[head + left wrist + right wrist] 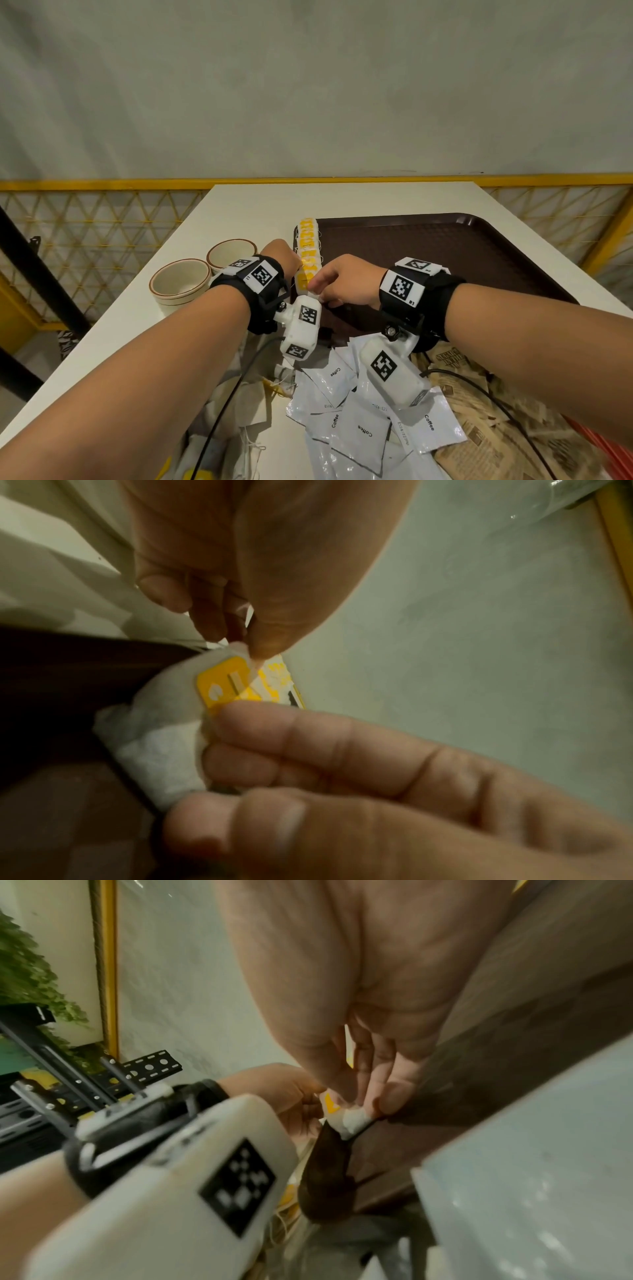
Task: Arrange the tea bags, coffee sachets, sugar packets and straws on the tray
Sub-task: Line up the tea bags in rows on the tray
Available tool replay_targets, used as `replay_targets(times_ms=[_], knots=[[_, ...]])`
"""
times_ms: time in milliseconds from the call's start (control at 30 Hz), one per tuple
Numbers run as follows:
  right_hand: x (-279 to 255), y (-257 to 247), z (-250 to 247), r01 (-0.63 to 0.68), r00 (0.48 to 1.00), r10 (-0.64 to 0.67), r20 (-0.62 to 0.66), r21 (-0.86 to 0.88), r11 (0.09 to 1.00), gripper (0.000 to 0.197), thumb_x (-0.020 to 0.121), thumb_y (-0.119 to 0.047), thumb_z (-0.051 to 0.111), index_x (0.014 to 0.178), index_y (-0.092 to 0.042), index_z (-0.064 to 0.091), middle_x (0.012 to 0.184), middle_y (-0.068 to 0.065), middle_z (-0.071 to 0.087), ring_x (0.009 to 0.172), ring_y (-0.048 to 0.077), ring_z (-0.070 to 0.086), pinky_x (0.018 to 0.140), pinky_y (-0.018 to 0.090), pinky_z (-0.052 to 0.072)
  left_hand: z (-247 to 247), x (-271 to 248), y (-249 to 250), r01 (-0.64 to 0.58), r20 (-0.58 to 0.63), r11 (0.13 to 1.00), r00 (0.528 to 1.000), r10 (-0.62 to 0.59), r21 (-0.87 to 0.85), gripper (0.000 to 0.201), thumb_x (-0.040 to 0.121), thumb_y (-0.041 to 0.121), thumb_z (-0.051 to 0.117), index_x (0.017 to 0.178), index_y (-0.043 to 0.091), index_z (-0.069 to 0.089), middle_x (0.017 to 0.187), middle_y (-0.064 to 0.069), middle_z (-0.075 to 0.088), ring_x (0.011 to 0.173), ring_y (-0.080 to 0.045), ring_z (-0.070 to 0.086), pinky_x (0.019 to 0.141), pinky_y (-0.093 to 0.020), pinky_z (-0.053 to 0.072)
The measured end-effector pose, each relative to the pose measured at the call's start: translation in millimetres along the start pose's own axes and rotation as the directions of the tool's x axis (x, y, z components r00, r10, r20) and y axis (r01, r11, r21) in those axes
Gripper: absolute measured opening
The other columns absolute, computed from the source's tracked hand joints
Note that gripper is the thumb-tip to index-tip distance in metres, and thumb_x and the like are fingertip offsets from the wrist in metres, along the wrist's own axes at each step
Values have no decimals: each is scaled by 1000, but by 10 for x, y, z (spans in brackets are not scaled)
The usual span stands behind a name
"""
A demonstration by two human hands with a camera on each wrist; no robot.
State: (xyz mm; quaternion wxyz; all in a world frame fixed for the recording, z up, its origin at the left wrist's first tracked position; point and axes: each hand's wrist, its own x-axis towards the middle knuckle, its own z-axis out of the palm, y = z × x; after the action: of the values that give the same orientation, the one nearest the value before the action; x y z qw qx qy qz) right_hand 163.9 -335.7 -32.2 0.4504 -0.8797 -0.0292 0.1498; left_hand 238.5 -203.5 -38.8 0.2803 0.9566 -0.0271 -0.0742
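Observation:
A row of tea bags [307, 246] with yellow tags lies along the left edge of the brown tray [445, 246]. At the row's near end both hands meet on one white tea bag [161, 723] with a yellow tag [222, 683]. My left hand [297, 266] pinches its upper edge between thumb and finger, as the left wrist view shows from close by [246, 646]. My right hand [317, 285] pinches the bag's other end, seen too in the right wrist view [356, 1106]. The bag [352, 1121] rests at the tray's rim [329, 1150].
Two cream cups [180, 284] [231, 253] stand left of the tray. Near me lie white coffee sachets [359, 421], brown packets [496, 431], loose tea bags [246, 404] and a black cable [222, 411]. Most of the tray's floor is bare.

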Motion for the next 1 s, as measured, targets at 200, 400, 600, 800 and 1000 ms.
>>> replay_targets(times_ms=[200,400,600,800,1000], knots=[[-88,-42,-116,-49,998,56,-19,281,959,28,89,13,47,114,8,61,97,20,62,82,18,62,71,21,55,31,-44,1,-22,-45,996,999,18,-85,21,93,11,51,108,3,64,111,-10,65,105,-27,60,86,-32,46],[47,-43,-43,-19,952,160,-262,470,882,34,94,8,39,125,6,54,112,23,61,104,31,62,91,36,50,2,-350,55,-62,-84,820,996,17,-569,30,96,1,39,121,7,55,112,0,55,101,-17,53,90,-28,43],[153,-159,182,-30,952,119,-283,301,953,35,93,-5,38,122,5,54,120,28,57,111,44,54,95,48,46,35,-588,46,9,-12,629,1000,-29,-777,39,95,-5,35,70,17,54,73,-2,56,68,-9,51,69,-20,43],[237,-146,266,8,912,131,-388,338,941,35,92,-2,40,123,7,53,116,23,61,108,36,58,98,48,45,34,-647,61,13,6,591,1000,-14,-807,36,94,-9,31,84,16,55,78,-4,59,72,-13,56,68,-23,48],[184,8,121,-52,925,171,-338,332,942,32,93,2,41,110,-3,68,90,6,62,90,23,55,91,37,51,-71,-571,-37,27,33,730,999,-6,-683,34,90,-6,45,120,5,56,108,-11,60,102,-24,58,100,-41,46]])
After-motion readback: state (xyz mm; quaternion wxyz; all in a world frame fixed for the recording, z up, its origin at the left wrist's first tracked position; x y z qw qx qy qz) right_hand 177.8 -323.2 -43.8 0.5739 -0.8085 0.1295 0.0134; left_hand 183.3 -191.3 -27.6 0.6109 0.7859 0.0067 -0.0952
